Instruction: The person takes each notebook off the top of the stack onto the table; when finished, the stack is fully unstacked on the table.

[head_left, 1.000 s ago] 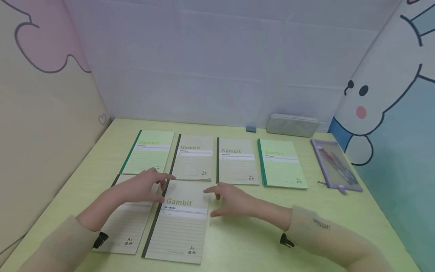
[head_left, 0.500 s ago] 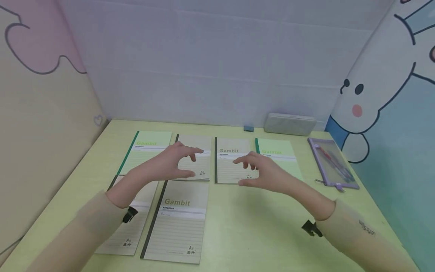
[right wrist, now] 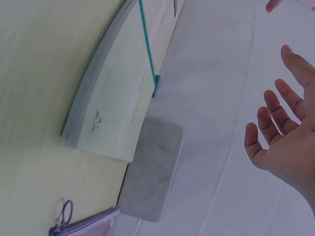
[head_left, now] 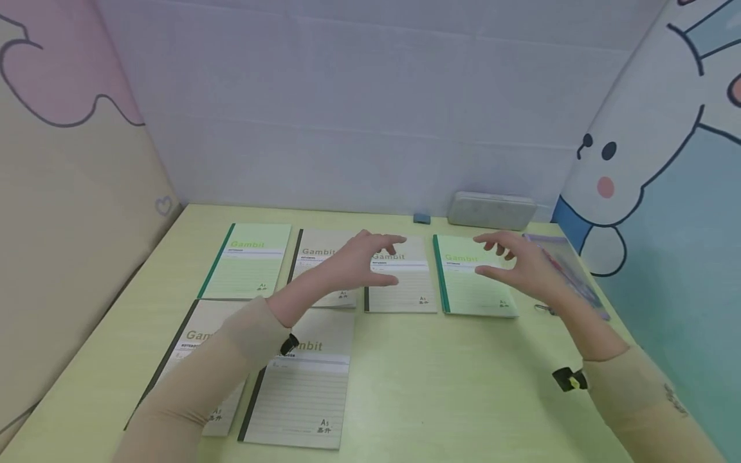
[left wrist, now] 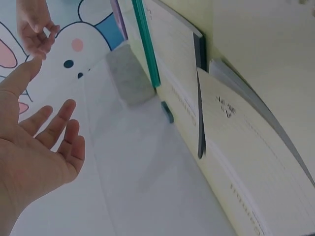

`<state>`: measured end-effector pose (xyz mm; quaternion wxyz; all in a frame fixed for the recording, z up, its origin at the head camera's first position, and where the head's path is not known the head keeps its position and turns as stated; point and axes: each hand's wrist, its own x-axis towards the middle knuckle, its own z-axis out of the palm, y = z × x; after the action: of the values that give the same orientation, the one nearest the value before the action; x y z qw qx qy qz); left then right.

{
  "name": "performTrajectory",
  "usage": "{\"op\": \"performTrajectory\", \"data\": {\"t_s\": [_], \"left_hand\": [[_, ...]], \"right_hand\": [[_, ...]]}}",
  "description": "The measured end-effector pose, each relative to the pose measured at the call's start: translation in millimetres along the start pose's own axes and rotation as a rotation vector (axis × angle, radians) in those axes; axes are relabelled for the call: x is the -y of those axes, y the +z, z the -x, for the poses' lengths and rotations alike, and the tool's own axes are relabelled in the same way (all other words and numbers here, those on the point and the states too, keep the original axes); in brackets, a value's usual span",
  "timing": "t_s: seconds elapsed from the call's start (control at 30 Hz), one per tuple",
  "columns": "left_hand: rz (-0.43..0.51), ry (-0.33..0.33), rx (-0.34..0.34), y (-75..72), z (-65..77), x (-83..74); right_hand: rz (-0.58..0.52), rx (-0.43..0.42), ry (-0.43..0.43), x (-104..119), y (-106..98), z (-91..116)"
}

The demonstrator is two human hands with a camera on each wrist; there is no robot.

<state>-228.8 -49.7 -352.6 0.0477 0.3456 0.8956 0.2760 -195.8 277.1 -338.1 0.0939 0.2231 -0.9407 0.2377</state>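
Note:
My left hand (head_left: 359, 262) hovers over the middle of the back row of notebooks, thumb and fingers spread apart with nothing between them. It overlaps a beige notebook (head_left: 405, 292) and its neighbour, another beige notebook (head_left: 312, 257), in the head view. Over the right side of the green notebook (head_left: 463, 292), my right hand (head_left: 527, 270) is held in the air, fingers loosely bent and holding nothing. Another green notebook (head_left: 246, 267) lies at the back left. Two beige notebooks lie in front, one (head_left: 303, 399) partly covered by my left sleeve, the other (head_left: 185, 350) more so.
At the back edge stand a grey case (head_left: 492, 211) and a small blue eraser-like block (head_left: 422, 219). A purple-edged mesh zip pouch (head_left: 579, 283) with pens lies on the right, partly behind my right hand. Walls enclose the yellowish table (head_left: 440, 386) at the back and sides.
Both hands have left the front beige notebook, lifting and moving to the right and back. My right hand has travelled from that notebook's edge to over the right green notebook. The notebooks stay put.

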Motion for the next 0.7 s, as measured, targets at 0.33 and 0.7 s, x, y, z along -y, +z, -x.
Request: {"op": "performTrajectory", "data": {"t_s": [0.33, 0.7], "left_hand": [[0.104, -0.022, -0.033, 42.0, -53.6, -11.0], [0.085, -0.072, -0.093, 84.7, -90.3, -12.4]], "right_hand": [[-0.007, 0.045, 0.1, -55.5, 3.4, 3.5], [-0.044, 0.127, 0.175, -90.7, 15.8, 3.3]]}}
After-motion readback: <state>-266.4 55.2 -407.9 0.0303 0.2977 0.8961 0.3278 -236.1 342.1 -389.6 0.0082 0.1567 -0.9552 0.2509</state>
